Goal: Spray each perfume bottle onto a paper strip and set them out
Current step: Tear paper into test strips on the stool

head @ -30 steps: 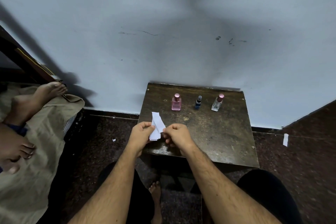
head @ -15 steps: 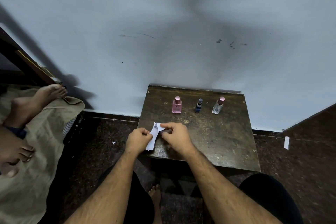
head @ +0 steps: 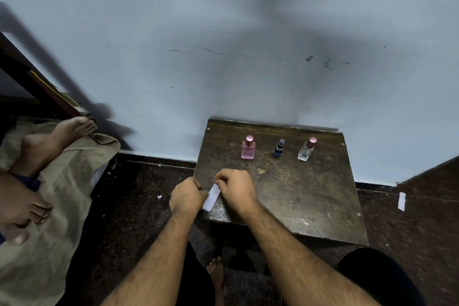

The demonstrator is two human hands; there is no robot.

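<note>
While pinching paper strips (head: 211,197), both hands curled

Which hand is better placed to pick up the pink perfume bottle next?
Probably the right hand: it lies nearer the pink perfume bottle standing behind it, while the left hand can hold the white paper strips.

A dark, scuffed wooden tabletop (head: 310,196) carries 3 upright bottles in a row: pink bottle (head: 248,148), small blue bottle (head: 278,149), clear bottle (head: 306,149).
</note>
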